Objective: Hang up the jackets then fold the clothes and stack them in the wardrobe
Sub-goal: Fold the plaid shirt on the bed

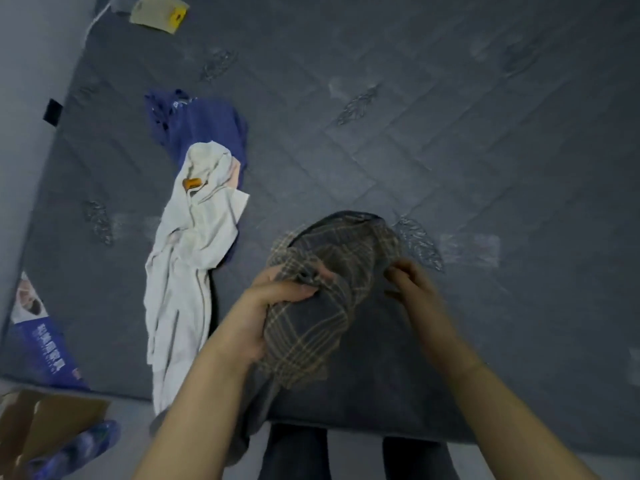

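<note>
A grey plaid garment [332, 271] is bunched up over the near edge of the grey mattress [450, 150]. My left hand [273, 303] grips a fold of it at its left side. My right hand [412, 282] is at its right edge with fingers curled, pinching the cloth. Part of the plaid garment hangs down over the mattress edge under my left forearm. To the left a white hooded jacket [187, 258] lies stretched out on the mattress, its lower end drooping over the edge. A blue garment [204, 123] lies crumpled beyond the jacket's hood.
A blue printed box [38, 341] sits at the mattress's near-left corner. A cardboard box [45, 420] and a blue plastic-wrapped thing [79, 448] are on the floor at bottom left. A beige tag with a yellow mark [159, 13] lies at the far left. My legs [353, 455] stand against the mattress.
</note>
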Tool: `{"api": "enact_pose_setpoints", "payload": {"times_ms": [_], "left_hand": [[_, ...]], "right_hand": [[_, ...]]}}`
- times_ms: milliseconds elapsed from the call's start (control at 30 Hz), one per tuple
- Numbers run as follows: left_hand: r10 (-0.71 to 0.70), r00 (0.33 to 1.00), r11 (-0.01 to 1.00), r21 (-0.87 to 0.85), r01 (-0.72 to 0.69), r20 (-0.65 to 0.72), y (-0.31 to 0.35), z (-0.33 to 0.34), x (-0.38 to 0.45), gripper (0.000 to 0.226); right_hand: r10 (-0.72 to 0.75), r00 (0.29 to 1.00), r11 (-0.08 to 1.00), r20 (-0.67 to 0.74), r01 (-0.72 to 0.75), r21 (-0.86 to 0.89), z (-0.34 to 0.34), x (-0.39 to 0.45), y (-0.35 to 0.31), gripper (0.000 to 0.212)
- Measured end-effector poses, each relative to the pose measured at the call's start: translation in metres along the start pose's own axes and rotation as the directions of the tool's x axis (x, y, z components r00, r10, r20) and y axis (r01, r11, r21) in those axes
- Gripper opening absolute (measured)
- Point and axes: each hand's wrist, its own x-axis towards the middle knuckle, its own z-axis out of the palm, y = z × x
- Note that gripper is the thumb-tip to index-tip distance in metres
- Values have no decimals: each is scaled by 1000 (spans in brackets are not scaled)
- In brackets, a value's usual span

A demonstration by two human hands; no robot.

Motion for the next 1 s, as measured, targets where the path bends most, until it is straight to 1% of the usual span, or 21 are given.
{"api": "enact_pose_setpoints", "payload": {"times_ms": [33,100,133,233,300,367,400,433,500,533,600,667,733,800,833,900,933,967,1000], "left_hand": [[-10,999,1000,-6,10,33,-7,23,-2,31],[-15,995,998,-54,20,100,-18,65,-3,34],[-19,990,997,-73,29,142,-21,85,-3,35],[-33,956,998,-39,46,290,-20,143,-3,31],[-50,928,999,11,50,368,-12,174,-3,27],[-55,913,998,60,33,404,-1,196,-5,20],[-45,918,997,75,17,394,4,204,-6,15],[-33,929,997,75,5,368,9,209,-8,12],[-19,957,998,55,3,289,18,215,-11,14],[-14,969,998,58,0,245,21,218,-13,13],[-32,984,993,121,11,177,28,220,-21,9],[-85,990,968,243,56,112,31,223,-29,5],[-113,993,911,403,89,36,30,230,-37,15],[-84,996,823,562,79,-17,27,243,-45,24],[-61,998,809,584,64,-24,26,250,-49,26],[-75,995,823,559,102,-70,29,261,-54,36],[-114,989,816,560,147,-95,34,265,-56,45],[-177,980,791,581,194,-86,42,268,-59,52],[-258,965,767,599,232,-43,51,272,-61,53]], "right_hand": [[6,1000,1000,-8,-6,2,-23,-10,-6,19],[56,998,998,-25,-55,26,-63,-30,-19,45],[86,996,995,-12,-85,52,-80,-39,-27,50],[145,986,971,79,-157,183,-126,-71,-57,47],[80,994,953,73,-97,286,-151,-97,-83,58],[15,1000,926,-13,-10,376,-169,-125,-114,66],[-8,998,914,-56,30,404,-176,-138,-129,61],[-38,994,906,-99,76,417,-181,-150,-143,51],[-89,972,895,-216,173,412,-184,-174,-169,30],[-108,956,894,-272,213,394,-183,-184,-179,23],[-136,930,900,-340,259,349,-171,-206,-195,19],[-144,921,907,-361,268,324,-152,-225,-202,19],[-150,921,922,-359,261,285,-132,-241,-208,20],[-173,928,934,-329,261,245,-116,-253,-213,20],[-190,933,937,-305,265,226,-109,-258,-217,21],[-234,935,944,-266,284,169,-101,-269,-226,21],[-263,928,944,-266,304,127,-100,-275,-232,21],[-297,912,940,-284,331,78,-101,-281,-238,21],[-332,890,933,-314,359,31,-104,-287,-245,20]]}}
